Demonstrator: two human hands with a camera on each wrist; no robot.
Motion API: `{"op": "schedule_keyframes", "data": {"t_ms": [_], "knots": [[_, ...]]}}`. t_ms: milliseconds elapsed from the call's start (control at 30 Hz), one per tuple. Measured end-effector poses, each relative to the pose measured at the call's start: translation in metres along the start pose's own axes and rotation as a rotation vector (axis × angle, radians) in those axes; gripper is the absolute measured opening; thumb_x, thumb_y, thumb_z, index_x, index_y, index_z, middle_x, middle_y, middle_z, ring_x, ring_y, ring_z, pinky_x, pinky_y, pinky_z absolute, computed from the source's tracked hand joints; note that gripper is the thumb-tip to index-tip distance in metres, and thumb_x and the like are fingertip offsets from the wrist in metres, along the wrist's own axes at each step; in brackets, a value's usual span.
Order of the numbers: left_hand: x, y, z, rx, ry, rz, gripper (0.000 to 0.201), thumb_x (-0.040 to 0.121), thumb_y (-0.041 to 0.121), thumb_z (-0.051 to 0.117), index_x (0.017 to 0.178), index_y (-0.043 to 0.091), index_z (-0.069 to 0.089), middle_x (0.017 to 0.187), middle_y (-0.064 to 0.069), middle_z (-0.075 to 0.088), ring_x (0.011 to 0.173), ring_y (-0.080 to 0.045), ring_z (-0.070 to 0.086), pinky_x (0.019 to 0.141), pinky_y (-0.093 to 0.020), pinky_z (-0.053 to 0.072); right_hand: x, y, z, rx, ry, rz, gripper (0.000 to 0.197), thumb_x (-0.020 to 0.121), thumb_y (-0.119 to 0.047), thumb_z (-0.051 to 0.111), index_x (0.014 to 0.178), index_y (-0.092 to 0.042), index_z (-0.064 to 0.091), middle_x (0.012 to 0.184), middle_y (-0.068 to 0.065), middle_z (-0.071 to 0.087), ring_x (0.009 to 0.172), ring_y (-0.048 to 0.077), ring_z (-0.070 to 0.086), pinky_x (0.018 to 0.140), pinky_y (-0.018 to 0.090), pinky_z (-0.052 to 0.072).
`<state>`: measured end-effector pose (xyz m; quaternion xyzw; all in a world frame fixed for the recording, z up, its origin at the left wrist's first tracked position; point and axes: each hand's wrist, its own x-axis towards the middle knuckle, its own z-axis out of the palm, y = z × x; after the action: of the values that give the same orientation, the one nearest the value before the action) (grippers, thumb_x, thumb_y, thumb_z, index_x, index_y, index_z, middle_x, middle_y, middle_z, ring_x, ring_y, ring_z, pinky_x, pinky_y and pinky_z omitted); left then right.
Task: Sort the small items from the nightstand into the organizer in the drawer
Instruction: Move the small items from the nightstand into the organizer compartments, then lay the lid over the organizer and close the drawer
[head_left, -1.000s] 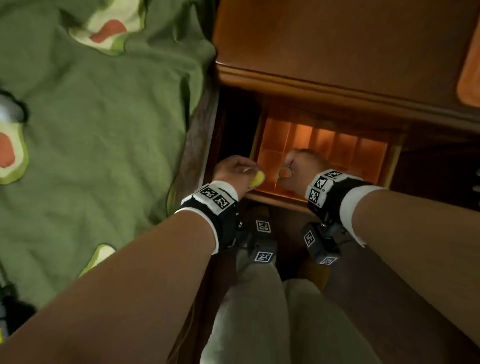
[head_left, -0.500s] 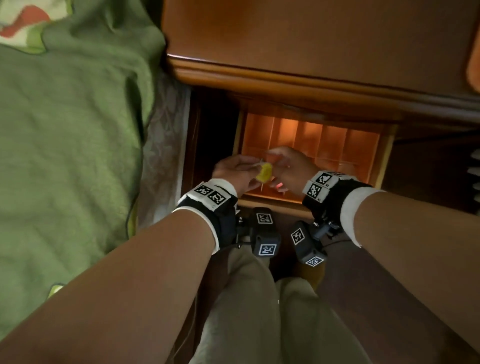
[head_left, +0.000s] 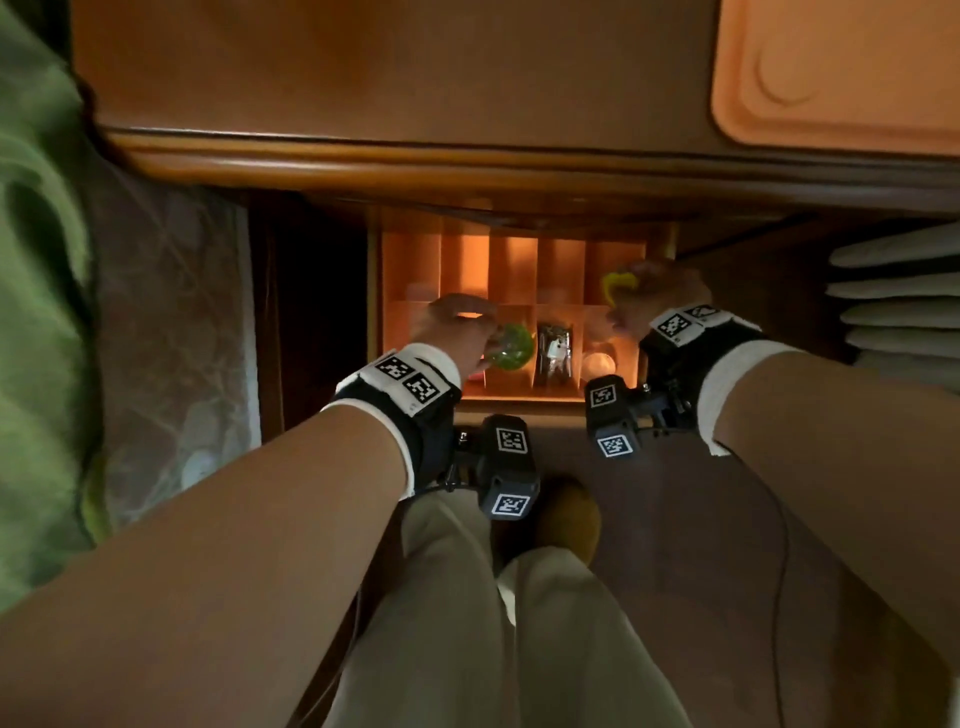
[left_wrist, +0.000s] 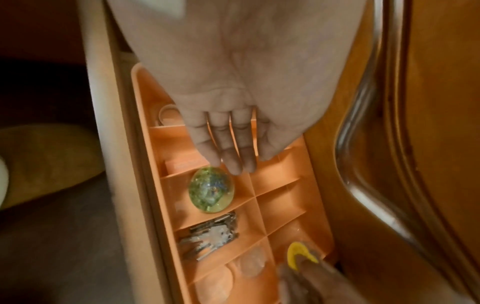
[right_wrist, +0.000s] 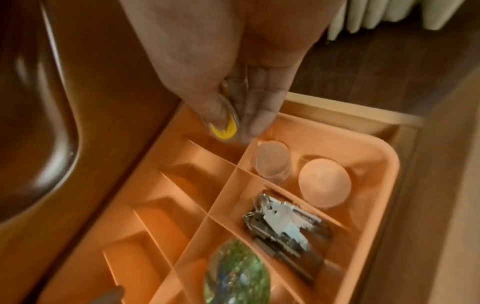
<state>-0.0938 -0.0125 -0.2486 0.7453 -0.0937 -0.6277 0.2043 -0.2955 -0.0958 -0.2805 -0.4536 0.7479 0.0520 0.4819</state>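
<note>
An orange compartment organizer (head_left: 511, 270) (left_wrist: 275, 179) (right_wrist: 374, 160) lies in the open drawer. My right hand (head_left: 654, 296) (right_wrist: 233, 115) pinches a small yellow tag (head_left: 618, 286) (left_wrist: 298, 255) (right_wrist: 224, 130) between thumb and fingers, above the back right compartment. My left hand (head_left: 457, 325) (left_wrist: 239, 164) hovers over the organizer's left side with straight fingers, holding nothing. Its fingertips are close to a green glass ball (head_left: 514, 347) (left_wrist: 211, 190) (right_wrist: 236, 273) in a front compartment. A bunch of keys (head_left: 555, 353) (left_wrist: 213, 234) (right_wrist: 283, 222) fills the compartment to the ball's right.
A clear little cup (right_wrist: 271, 162) and a pale round disc (right_wrist: 324, 183) share the front right compartment. The nightstand top overhangs the drawer's back and carries an orange tray (head_left: 841, 67). Green bedding (head_left: 36, 312) lies left, white slats (head_left: 904, 301) right, a yellow slipper (head_left: 566, 514) below.
The yellow tag passed from my left hand to my right. The hands, together at the organizer's front, have parted; the right carried the tag to the back right.
</note>
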Motion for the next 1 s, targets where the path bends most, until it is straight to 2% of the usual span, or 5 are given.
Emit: {"op": "schedule_keyframes", "data": {"t_ms": [100,333,600,800,1000], "knots": [[0.005,-0.007,-0.001,0.004,-0.018,0.011,0.016,0.096,0.005,0.056,0.102,0.018,0.064,0.112,-0.01,0.071,0.091,-0.019,0.07,0.07,-0.028,0.056,0.008,-0.005,0.0,-0.151,0.071,-0.056,0.04,0.092,-0.027,0.066,0.132,-0.027,0.058,0.128,-0.002,0.062,0.103,0.02,0.063,0.071,0.022,0.047],[0.002,-0.015,-0.011,-0.074,0.018,0.0,0.017,0.098,0.005,0.053,0.093,0.015,0.066,0.092,-0.007,0.07,0.08,-0.018,0.068,0.08,-0.034,0.057,0.001,-0.002,0.007,-0.21,0.156,-0.077,0.038,0.095,-0.024,0.059,0.132,-0.018,0.058,0.136,0.009,0.057,0.12,0.027,0.059,0.083,0.029,0.047],[-0.08,0.033,-0.006,-0.053,0.032,0.017,0.017,0.096,0.006,0.054,0.089,0.017,0.066,0.089,-0.009,0.071,0.08,-0.022,0.07,0.07,-0.033,0.057,-0.09,-0.005,-0.033,0.195,-0.005,-0.029,0.012,0.086,-0.021,0.06,0.084,-0.03,0.067,0.085,-0.002,0.077,0.073,0.014,0.076,0.073,0.038,0.062],[-0.164,0.093,0.011,-0.023,-0.036,0.077,0.01,0.097,0.009,0.054,0.098,0.009,0.064,0.092,-0.011,0.07,0.085,-0.028,0.068,0.095,-0.047,0.056,-0.186,-0.046,-0.108,0.745,-0.096,0.028,0.029,0.092,-0.037,0.062,0.1,-0.011,0.074,0.083,0.011,0.071,0.068,0.02,0.066,0.065,0.034,0.053],[-0.185,0.114,0.024,0.018,-0.033,0.111,0.01,0.096,0.014,0.058,0.092,0.015,0.067,0.093,-0.009,0.073,0.082,-0.022,0.071,0.086,-0.042,0.059,-0.184,-0.077,-0.156,0.824,-0.029,0.249,0.062,0.089,-0.066,0.053,0.099,-0.008,0.072,0.09,0.008,0.077,0.07,0.019,0.071,0.057,0.028,0.056]]}}
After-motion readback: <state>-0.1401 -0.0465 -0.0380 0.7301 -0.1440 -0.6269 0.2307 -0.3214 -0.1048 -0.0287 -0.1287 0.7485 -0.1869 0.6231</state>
